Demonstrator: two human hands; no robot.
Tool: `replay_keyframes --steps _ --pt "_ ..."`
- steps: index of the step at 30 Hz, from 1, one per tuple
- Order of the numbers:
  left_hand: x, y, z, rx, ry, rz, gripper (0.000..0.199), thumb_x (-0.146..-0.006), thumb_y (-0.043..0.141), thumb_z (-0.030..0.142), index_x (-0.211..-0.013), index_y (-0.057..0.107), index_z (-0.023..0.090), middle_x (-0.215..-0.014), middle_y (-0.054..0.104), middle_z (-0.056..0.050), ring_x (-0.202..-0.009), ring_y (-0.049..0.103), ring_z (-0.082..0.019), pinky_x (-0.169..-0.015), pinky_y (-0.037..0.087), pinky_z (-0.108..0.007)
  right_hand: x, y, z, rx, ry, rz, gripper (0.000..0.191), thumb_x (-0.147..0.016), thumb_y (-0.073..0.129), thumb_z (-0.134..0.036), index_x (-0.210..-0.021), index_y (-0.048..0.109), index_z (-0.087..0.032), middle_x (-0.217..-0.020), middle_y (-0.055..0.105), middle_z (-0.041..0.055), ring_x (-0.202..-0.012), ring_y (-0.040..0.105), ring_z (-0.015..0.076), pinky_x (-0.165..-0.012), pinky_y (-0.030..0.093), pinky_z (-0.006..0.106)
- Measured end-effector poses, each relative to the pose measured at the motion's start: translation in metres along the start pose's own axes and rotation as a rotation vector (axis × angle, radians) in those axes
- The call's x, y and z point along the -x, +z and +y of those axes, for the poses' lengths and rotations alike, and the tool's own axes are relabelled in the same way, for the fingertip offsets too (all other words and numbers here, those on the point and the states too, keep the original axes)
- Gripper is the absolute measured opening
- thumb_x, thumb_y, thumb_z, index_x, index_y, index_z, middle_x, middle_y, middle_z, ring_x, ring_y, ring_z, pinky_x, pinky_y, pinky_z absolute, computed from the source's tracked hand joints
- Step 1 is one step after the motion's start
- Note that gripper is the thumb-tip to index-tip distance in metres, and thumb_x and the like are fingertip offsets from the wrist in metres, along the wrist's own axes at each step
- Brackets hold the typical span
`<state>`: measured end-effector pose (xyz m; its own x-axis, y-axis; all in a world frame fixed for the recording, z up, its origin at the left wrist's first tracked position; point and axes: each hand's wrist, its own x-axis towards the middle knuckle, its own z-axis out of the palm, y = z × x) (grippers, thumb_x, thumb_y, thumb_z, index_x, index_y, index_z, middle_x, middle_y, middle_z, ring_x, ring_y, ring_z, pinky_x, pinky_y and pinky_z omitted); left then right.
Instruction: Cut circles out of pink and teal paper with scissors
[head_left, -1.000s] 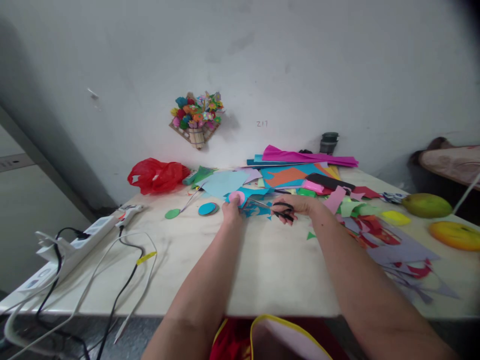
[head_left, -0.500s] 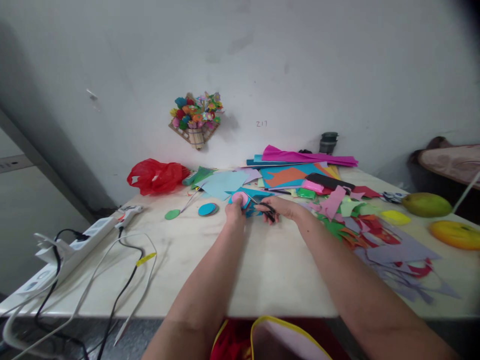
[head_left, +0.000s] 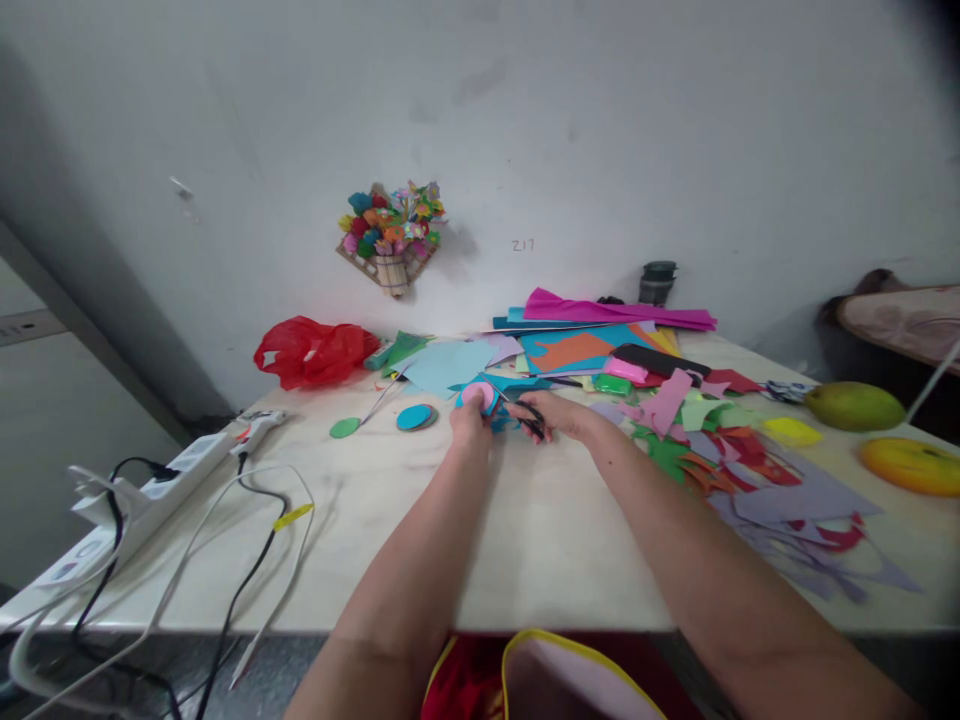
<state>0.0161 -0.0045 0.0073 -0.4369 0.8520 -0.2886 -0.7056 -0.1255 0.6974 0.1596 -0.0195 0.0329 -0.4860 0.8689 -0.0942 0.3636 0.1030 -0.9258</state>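
Note:
Near the middle of the table, my left hand pinches a pink paper circle laid over a piece of blue paper, thumb on top. My right hand is closed round the black handles of a pair of scissors, whose blades reach left to the blue paper's edge beside the pink circle. Just how far the blades are apart is too small to make out. Left of my hands lie a stack of blue discs and a green disc by a thin purple strip.
Coloured paper scraps spread on the right, beside two mango-like fruits. Paper sheets and a dark phone-like slab lie behind my hands. A red plastic bag sits back left; a power strip with cables runs along the left.
My right hand and the scissors have shifted slightly left, toward the blue paper. My left hand keeps its pinch on the circle, nearly in place.

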Motion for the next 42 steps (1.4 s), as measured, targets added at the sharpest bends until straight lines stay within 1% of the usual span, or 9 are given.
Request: replay_keyframes --steps 5,12,19,22,25,29,33,38,42 --pt "-0.002 0.000 -0.001 -0.002 0.012 0.019 0.015 -0.076 0.062 0.007 -0.071 0.053 0.018 -0.080 0.061 -0.003 -0.070 0.063 -0.014 -0.059 0.055 -0.024 0.000 0.003 -0.002 -0.001 -0.002 0.015 0.030 -0.084 0.063 -0.037 -0.068 0.046 -0.018 -0.052 0.056 -0.0034 -0.038 0.053 0.0085 -0.030 0.031 0.018" --pt "-0.004 0.000 -0.002 -0.010 0.034 0.031 0.015 -0.076 0.062 0.009 -0.072 0.052 0.019 -0.080 0.060 -0.002 -0.071 0.064 -0.015 -0.057 0.054 -0.023 0.002 0.006 -0.006 -0.008 0.010 0.015 0.022 -0.085 0.059 -0.028 -0.070 0.045 -0.019 -0.049 0.054 -0.0050 -0.037 0.053 0.0094 -0.029 0.031 0.018" --pt "-0.008 -0.001 -0.003 -0.002 0.034 0.023 0.015 -0.074 0.064 0.009 -0.074 0.052 0.019 -0.080 0.059 -0.003 -0.073 0.064 -0.016 -0.060 0.057 -0.027 0.000 0.008 -0.008 0.032 0.022 0.033 0.031 -0.081 0.068 -0.035 -0.069 0.044 -0.019 -0.046 0.053 -0.0059 -0.034 0.051 0.0086 -0.027 0.029 0.017" --pt "-0.010 -0.003 -0.004 -0.022 0.046 0.018 0.015 -0.074 0.064 0.009 -0.075 0.053 0.018 -0.080 0.059 -0.003 -0.072 0.064 -0.016 -0.060 0.057 -0.028 -0.001 0.008 -0.008 0.043 0.036 0.037 0.029 -0.083 0.067 -0.034 -0.070 0.045 -0.019 -0.046 0.053 -0.0054 -0.034 0.051 0.0095 -0.028 0.029 0.018" --pt "-0.012 -0.004 -0.004 -0.036 0.057 -0.004 0.013 -0.073 0.065 0.009 -0.075 0.055 0.017 -0.079 0.059 -0.003 -0.070 0.063 -0.016 -0.058 0.057 -0.028 -0.003 0.007 -0.006 0.039 0.020 0.055 0.027 -0.083 0.067 -0.032 -0.071 0.046 -0.019 -0.046 0.053 -0.0051 -0.034 0.051 0.0094 -0.026 0.028 0.018" --pt "-0.012 -0.005 -0.004 -0.016 0.035 -0.031 0.011 -0.074 0.065 0.010 -0.074 0.056 0.016 -0.078 0.059 -0.004 -0.065 0.062 -0.015 -0.057 0.057 -0.029 -0.002 0.007 -0.005 0.001 0.018 0.061 0.029 -0.082 0.068 -0.032 -0.068 0.045 -0.019 -0.045 0.054 -0.0043 -0.032 0.050 0.0088 -0.025 0.027 0.018" --pt "-0.009 -0.005 -0.002 -0.030 0.014 -0.048 0.012 -0.074 0.065 0.008 -0.074 0.055 0.015 -0.077 0.059 -0.004 -0.063 0.061 -0.014 -0.054 0.056 -0.026 -0.001 0.006 -0.005 -0.026 0.010 0.062 0.030 -0.084 0.066 -0.036 -0.068 0.047 -0.018 -0.046 0.056 -0.0030 -0.032 0.050 0.0091 -0.026 0.028 0.018" --pt "-0.001 -0.003 0.000 -0.053 -0.026 -0.077 0.015 -0.072 0.068 0.005 -0.075 0.056 0.014 -0.076 0.059 -0.003 -0.060 0.059 -0.013 -0.051 0.054 -0.025 -0.003 0.003 0.001 -0.046 -0.022 0.060 0.032 -0.083 0.066 -0.042 -0.071 0.051 -0.018 -0.049 0.058 -0.0024 -0.035 0.053 0.0092 -0.028 0.030 0.018" --pt "0.003 -0.002 0.003 -0.067 -0.034 -0.088 0.015 -0.073 0.068 0.005 -0.075 0.056 0.014 -0.075 0.058 -0.003 -0.059 0.059 -0.013 -0.051 0.054 -0.024 -0.003 0.002 0.002 -0.049 -0.021 0.077 0.032 -0.082 0.067 -0.041 -0.069 0.050 -0.018 -0.048 0.056 -0.0033 -0.034 0.050 0.0083 -0.028 0.028 0.018"
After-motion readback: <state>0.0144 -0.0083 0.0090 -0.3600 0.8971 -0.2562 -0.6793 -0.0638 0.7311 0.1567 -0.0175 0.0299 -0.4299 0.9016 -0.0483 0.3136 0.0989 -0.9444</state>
